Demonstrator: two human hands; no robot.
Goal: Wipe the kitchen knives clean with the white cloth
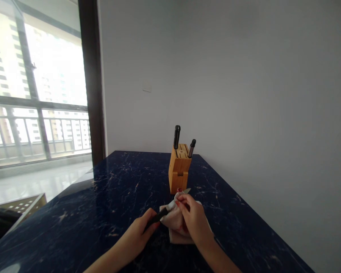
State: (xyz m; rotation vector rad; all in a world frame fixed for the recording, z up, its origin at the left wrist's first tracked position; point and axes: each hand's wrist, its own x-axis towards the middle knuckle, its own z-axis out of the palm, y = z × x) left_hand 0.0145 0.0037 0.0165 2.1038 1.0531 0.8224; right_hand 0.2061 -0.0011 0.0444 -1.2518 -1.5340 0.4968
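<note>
My left hand [144, 226] is closed around the black handle of a kitchen knife [161, 215], whose blade points away and to the right. With its fingers pinched, my right hand [190, 213] grips a pale cloth [176, 220] folded over the blade. The blade's tip sticks out past the cloth, and its middle is hidden. Part of the cloth hangs down to the table below my right hand. Just beyond the knife tip stands a wooden knife block [180, 167]. Black-handled tools rise from its slots at the left and right.
The dark blue marble-patterned table [125, 189] runs back to a pale wall [230, 83]. At the lower left is a chair [25, 206] with a dark item on it. A large window [45, 76] fills the left side.
</note>
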